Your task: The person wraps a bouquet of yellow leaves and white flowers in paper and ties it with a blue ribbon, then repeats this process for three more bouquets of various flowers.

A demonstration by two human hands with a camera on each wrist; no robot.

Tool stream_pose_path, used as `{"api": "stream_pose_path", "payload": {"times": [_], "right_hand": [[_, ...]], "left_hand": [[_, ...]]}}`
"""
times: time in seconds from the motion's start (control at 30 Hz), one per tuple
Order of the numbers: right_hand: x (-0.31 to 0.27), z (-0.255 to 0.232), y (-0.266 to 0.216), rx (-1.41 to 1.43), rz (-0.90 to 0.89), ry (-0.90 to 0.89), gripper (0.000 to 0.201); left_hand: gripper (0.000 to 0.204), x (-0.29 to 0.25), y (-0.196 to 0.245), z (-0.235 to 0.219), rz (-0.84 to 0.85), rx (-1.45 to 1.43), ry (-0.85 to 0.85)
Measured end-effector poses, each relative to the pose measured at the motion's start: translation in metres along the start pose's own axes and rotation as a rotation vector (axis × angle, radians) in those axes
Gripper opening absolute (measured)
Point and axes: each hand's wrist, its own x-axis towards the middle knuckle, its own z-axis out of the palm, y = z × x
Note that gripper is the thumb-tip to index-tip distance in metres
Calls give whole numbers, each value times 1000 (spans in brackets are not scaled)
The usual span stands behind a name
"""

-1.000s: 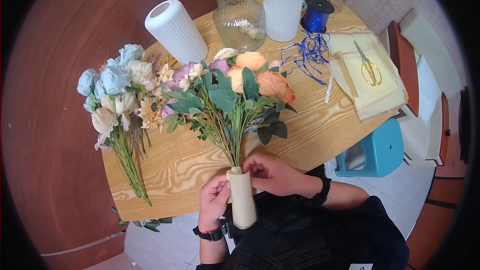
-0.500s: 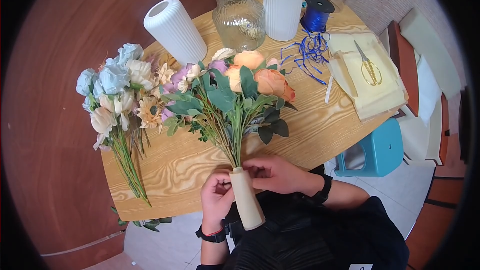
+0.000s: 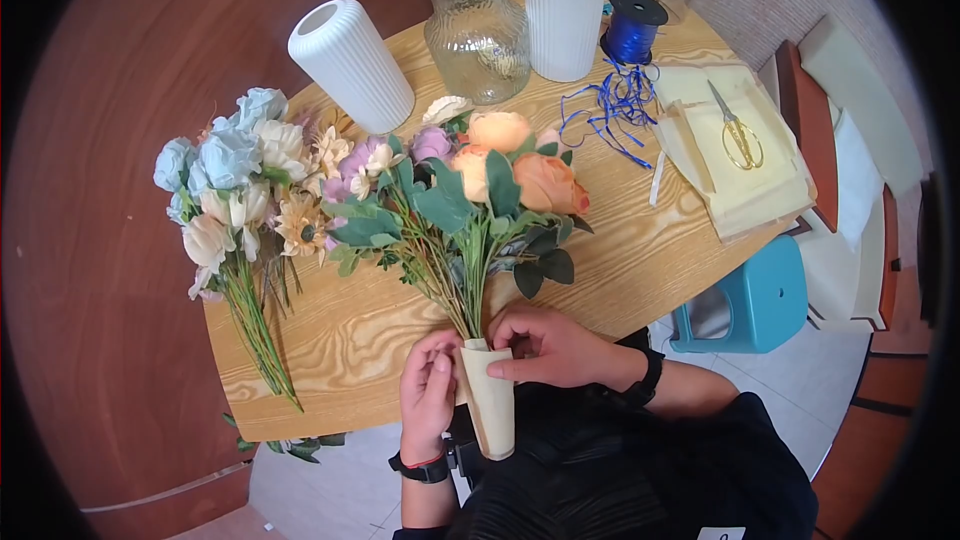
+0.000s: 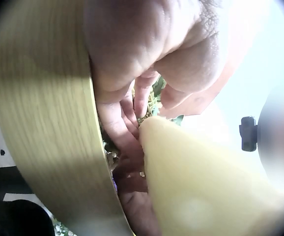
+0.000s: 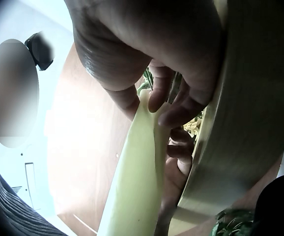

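Observation:
Cream paper (image 3: 488,405) is wrapped as a tube around the lower stems of a bouquet with peach (image 3: 545,182) and purple flowers and green leaves. My right hand (image 3: 550,350) pinches the paper's upper edge, thumb on the front and fingers behind. At the left side, my left hand (image 3: 428,395) holds the wrap, its fingers partly hidden behind it. In the left wrist view, the paper (image 4: 196,182) narrows toward the fingers of my left hand (image 4: 147,54). The right wrist view shows my right hand (image 5: 156,54) over the top of the paper (image 5: 134,172).
Pale blue and cream flowers (image 3: 228,158) lie at the table's left. White vases (image 3: 352,65) and a glass vase (image 3: 478,35) stand at the back. A blue ribbon spool (image 3: 632,30), scissors (image 3: 740,140) and stacked paper (image 3: 700,100) are at the right, near a teal stool (image 3: 765,295).
My right thumb has moved onto the front of the paper. The tube's lower end has swung left since half a second ago, and the flower heads have shifted slightly.

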Motion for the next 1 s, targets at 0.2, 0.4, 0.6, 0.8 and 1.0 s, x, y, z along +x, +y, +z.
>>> {"api": "stream_pose_path", "payload": {"times": [0.2,0.4,0.6,0.8,1.0], "right_hand": [[0,-4,2,81,-63,-68,14],[0,-8,3,144,-111,-117,9],[0,-11,3,126,-129,-155,16],[0,-10,4,155,-123,-154,21],[-1,-10,3,168,-96,-147,20]], "left_hand": [[43,3,8,9,91,-31,-158],[41,2,0,2,51,12,-124],[36,3,2,0,89,106,-118],[47,4,8,5,87,14,-209],[54,4,8,6,52,66,-190]]}}
